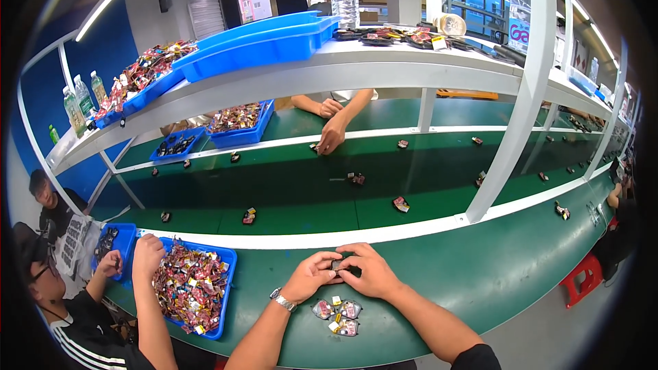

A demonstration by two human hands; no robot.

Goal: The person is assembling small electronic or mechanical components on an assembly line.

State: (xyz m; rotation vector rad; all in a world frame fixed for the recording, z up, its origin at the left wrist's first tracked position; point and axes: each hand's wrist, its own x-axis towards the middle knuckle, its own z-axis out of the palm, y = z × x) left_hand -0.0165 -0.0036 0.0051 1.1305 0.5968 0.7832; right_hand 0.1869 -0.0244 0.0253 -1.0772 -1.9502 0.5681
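Observation:
My left hand (310, 278), with a metal watch on its wrist, and my right hand (372, 273) meet over the green work surface. Between their fingertips they grip a small dark rounded part (335, 267), mostly hidden by the fingers. Just below, close to me, lies a small cluster of electronic pieces (348, 310) with clear-looking rounded shells, reddish insides and yellow-and-white tabs. Neither hand touches that cluster.
Left of me stands a blue tray (229, 284) heaped with reddish pieces, beside a co-worker's arm (147, 288). Ahead, a white rail (288, 240) borders a green belt carrying scattered pieces. A white shelf (288, 72) with blue trays and bottles hangs above; another person's hand (332, 136) reaches over the belt.

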